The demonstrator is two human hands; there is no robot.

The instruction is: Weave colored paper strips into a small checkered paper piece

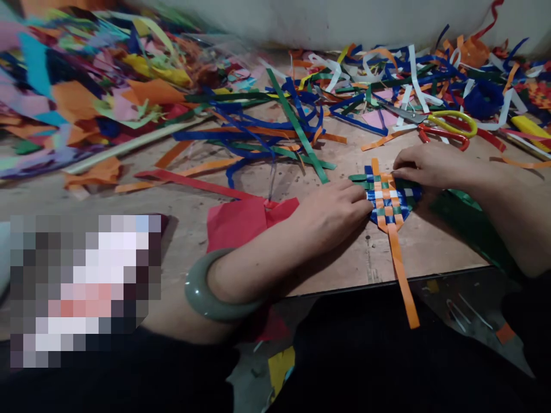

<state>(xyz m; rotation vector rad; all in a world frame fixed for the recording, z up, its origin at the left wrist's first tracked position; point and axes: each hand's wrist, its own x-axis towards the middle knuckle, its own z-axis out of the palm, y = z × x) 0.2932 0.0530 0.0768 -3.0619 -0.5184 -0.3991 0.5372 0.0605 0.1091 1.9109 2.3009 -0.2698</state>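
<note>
Glossy flat-strip woven mat (387,201), perhaps plastic, under left hand (333,212)

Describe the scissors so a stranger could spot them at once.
Look at the wooden table, far right side, just beyond the right hand. The scissors lie flat among loose paper strips; unlike these, they have metal blades, one yellow handle loop and one red.

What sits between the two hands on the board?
In the head view, the woven strip piece lies between left hand and right hand; both touch its edges.
</note>
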